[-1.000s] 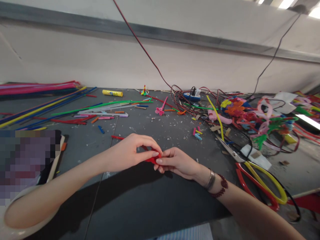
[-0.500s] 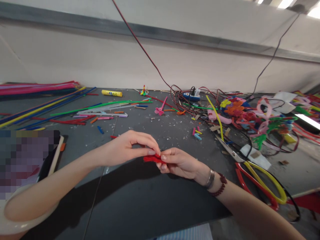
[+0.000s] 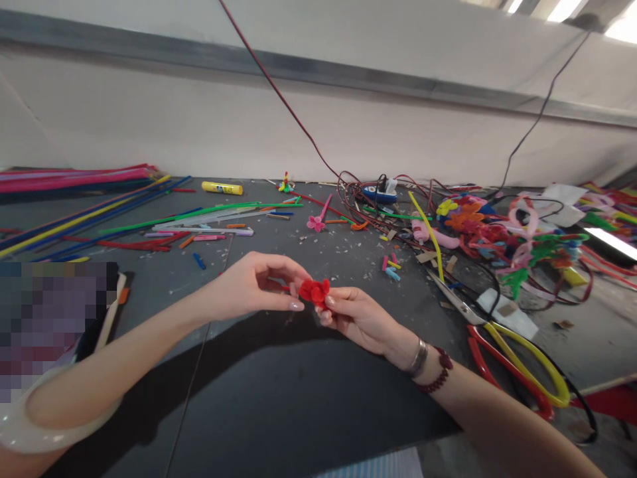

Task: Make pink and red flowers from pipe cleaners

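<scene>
A small red pipe-cleaner flower (image 3: 314, 292) with looped petals is held up between my two hands, above the dark table. My right hand (image 3: 361, 318) pinches its right side between thumb and fingers. My left hand (image 3: 253, 285) is at its left, with curled fingers touching the flower and the thumb standing a little away from it. A short red stem shows in the gap of the left hand; where it ends is hidden. Beyond the hands lies a pink pipe-cleaner flower (image 3: 316, 222) with a stem.
Scissors (image 3: 465, 309) with red and yellow handles lie right, by a yellow pipe cleaner (image 3: 430, 232). Behind them are a pile of colourful pipe-cleaner shapes (image 3: 468, 219), cables and a power strip (image 3: 379, 194). Long pipe cleaners (image 3: 74, 174) and a glue stick (image 3: 222, 188) lie at left.
The red piece has been turned so its petals face up and show as a flower. My left thumb has come off it and the left hand has opened slightly.
</scene>
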Demonstrator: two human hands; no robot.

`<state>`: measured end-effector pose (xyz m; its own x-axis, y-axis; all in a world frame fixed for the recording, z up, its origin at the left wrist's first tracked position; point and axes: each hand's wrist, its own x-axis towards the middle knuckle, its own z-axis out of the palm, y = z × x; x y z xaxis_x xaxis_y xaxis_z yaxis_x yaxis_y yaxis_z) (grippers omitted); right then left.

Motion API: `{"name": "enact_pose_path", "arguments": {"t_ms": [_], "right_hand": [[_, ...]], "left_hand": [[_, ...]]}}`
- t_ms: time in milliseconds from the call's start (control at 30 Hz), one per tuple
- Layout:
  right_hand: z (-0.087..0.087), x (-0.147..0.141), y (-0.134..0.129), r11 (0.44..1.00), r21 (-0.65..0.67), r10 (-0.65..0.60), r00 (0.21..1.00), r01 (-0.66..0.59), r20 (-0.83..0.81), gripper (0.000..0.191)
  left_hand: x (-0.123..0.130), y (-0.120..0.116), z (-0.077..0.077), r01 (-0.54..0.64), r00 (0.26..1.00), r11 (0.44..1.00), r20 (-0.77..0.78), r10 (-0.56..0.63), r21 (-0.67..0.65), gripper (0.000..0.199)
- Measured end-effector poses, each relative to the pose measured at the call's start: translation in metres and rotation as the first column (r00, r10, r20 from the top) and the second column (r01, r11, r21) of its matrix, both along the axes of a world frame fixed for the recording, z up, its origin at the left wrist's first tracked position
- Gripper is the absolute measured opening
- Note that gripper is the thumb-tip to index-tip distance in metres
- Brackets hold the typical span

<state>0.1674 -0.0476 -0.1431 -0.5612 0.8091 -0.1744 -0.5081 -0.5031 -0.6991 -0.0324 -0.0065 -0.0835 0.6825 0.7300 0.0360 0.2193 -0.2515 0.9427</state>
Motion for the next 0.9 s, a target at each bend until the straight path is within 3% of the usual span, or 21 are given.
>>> {"name": "enact_pose_path", "arguments": {"t_ms": [167, 467, 667, 767, 900], "right_hand": [[0.003, -0.002, 0.000, 0.994, 0.044, -0.102, 0.994, 0.101, 0.031, 0.018], [0.001, -0.002, -0.001, 0.973, 0.115, -0.210, 0.975, 0.201, 0.073, 0.006], [0.003, -0.004, -0.002, 0.952, 0.190, -0.269, 0.951, 0.239, 0.150, 0.004], [0.007, -0.005, -0.004, 0.917, 0.306, -0.332, 0.915, 0.256, 0.229, 0.007], [0.013, -0.006, -0.010, 0.816, 0.532, -0.463, 0.806, 0.225, 0.370, 0.013]], "left_hand": [[0.009, -0.009, -0.004, -0.133, 0.991, 0.991, 0.025, 0.133, -0.016, 0.020], [0.016, -0.022, -0.001, -0.291, 0.957, 0.954, 0.030, 0.290, 0.077, 0.015], [0.018, -0.033, -0.003, -0.355, 0.932, 0.890, 0.034, 0.361, 0.287, 0.023], [0.019, -0.035, -0.004, -0.356, 0.929, 0.858, 0.038, 0.369, 0.370, 0.020], [0.019, -0.035, -0.003, -0.349, 0.928, 0.849, 0.018, 0.373, 0.396, 0.018]]}}
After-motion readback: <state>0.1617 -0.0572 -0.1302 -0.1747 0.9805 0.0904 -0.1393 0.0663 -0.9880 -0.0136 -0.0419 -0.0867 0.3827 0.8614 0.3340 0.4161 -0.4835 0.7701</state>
